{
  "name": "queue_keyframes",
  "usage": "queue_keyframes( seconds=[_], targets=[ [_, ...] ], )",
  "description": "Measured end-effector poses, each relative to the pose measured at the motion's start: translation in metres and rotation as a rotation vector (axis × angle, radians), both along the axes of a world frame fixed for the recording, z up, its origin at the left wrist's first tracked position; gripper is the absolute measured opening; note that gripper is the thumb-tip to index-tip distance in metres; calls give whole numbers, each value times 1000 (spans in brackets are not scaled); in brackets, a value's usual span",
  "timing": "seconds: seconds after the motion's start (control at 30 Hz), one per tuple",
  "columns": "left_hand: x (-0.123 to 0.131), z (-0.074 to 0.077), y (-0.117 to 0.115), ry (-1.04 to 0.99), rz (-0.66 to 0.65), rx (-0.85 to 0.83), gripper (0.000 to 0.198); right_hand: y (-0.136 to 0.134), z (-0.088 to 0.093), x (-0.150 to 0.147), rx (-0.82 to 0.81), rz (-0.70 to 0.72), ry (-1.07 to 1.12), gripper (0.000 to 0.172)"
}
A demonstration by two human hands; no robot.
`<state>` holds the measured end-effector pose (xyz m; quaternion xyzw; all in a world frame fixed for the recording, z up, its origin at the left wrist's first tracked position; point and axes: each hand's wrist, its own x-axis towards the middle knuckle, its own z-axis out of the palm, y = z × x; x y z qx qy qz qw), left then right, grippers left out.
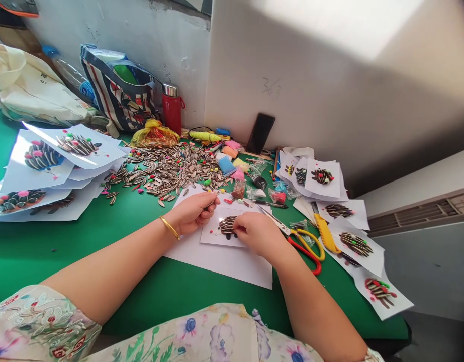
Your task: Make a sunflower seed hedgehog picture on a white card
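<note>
A small white card [209, 236] lies on a larger white sheet [232, 266] before me. On the card is a hedgehog picture [227, 225] made of striped sunflower seeds, with dark feet. My right hand [259, 232] is closed, its fingertips down at the picture's right end; what they pinch is hidden. Just left of the card, my left hand [196, 212] hovers with thumb and forefinger pressed together. Anything held there is too small to tell. Loose sunflower seeds [179, 166] are heaped behind my hands, with small coloured bits among them.
Scissors [303, 244] with red and yellow handles and a yellow utility knife [326, 234] lie right of my right hand. Seed-picture cards are stacked at left [81, 173] and right [324, 181]. Coloured clay [226, 165], a phone [260, 133] and a red flask [172, 110] stand behind.
</note>
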<state>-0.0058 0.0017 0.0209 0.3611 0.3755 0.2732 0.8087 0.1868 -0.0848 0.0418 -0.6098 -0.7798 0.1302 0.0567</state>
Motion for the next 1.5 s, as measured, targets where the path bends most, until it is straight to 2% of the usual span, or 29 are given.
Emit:
queue_keyframes(
  seconds=[0.2, 0.57, 0.8, 0.9, 1.0, 1.1, 1.27, 1.5],
  targets=[
    [1, 0, 0, -3, -3, -1, 24, 2, -9, 0, 41, 34, -79, 14],
    [1, -2, 1, -40, 12, -56, 26, 1, -9, -4, 46, 98, -149, 13],
    [0, 3, 0, -127, 26, -174, 41, 1, -5, 3, 48, 36, -136, 12],
    [-1, 5, 0, -191, 11, -249, 42, 0, 0, 4, 115, -14, -72, 13],
    [-2, 8, -1, -339, 0, -411, 37, -1, 2, 3, 241, -43, 44, 14],
    [-1, 10, -3, -442, 53, -535, 33, -2, 1, 1, 379, -46, 148, 17],
    [3, 12, -11, -435, 197, -517, 33, -5, 2, -1, 521, -55, 267, 18],
    [5, 14, -20, -516, 94, -533, 45, -5, 1, -5, 541, 2, 294, 21]
  ],
)
